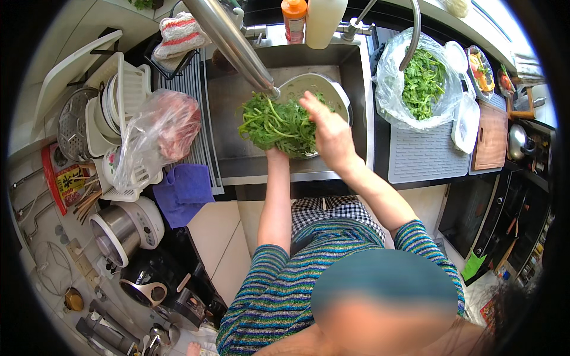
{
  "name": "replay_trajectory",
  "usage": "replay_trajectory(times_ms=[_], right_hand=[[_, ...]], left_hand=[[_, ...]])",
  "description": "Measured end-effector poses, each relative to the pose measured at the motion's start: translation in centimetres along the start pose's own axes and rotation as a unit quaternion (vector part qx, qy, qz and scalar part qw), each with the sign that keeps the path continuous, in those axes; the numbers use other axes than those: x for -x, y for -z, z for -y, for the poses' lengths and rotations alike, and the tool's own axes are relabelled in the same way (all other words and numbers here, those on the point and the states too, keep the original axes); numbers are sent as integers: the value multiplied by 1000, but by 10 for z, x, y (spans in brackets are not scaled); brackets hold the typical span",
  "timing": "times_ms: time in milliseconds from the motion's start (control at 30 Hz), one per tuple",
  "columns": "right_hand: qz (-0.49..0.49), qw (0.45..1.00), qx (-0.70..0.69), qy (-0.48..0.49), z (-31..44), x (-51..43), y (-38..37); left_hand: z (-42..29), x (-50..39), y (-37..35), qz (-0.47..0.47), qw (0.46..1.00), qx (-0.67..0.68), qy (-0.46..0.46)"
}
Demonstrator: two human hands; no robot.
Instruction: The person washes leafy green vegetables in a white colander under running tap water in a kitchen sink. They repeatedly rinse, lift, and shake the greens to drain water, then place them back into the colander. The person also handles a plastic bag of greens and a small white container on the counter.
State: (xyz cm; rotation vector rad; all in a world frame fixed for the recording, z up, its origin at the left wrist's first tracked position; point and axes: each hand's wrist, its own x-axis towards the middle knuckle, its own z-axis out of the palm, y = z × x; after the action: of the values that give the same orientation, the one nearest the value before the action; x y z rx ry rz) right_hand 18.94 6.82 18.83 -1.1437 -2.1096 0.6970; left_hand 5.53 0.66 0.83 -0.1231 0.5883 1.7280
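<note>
A big bunch of leafy greens [278, 122] lies over the stainless steel sink [236, 162], below the tip of the metal faucet [236, 49]. My left hand [277, 152] supports it from below, its fingers hidden beneath the leaves. At the bunch's right side is my right hand [331, 135], its fingers extended towards the faucet and nothing gripped in it. Behind and partly under the greens, a pale round bowl [327, 84] stands in the sink, with some leaves at its inside.
Right of the sink, a clear plastic bag [387, 89] holds more greens beside a grey drying mat [427, 155]. On the left are bagged raw meat [178, 124], a roll-up rack [207, 102], a purple cloth [185, 191] and a dish rack [133, 84]. Bottles [294, 22] stand behind the sink.
</note>
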Motion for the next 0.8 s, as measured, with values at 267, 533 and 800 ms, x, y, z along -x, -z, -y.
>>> replay_trajectory(times_ms=[267, 533, 800], right_hand=[[-26, 985, -131, -106, -71, 12, -14], [13, 965, -130, -226, -145, 30, -69], [-31, 973, -145, -177, -94, 11, -40]], left_hand=[[-11, 10, 12, -49, 997, -39, -35], [-41, 33, 16, -127, 988, -67, -60], [-43, 37, 16, -149, 986, -56, -47]])
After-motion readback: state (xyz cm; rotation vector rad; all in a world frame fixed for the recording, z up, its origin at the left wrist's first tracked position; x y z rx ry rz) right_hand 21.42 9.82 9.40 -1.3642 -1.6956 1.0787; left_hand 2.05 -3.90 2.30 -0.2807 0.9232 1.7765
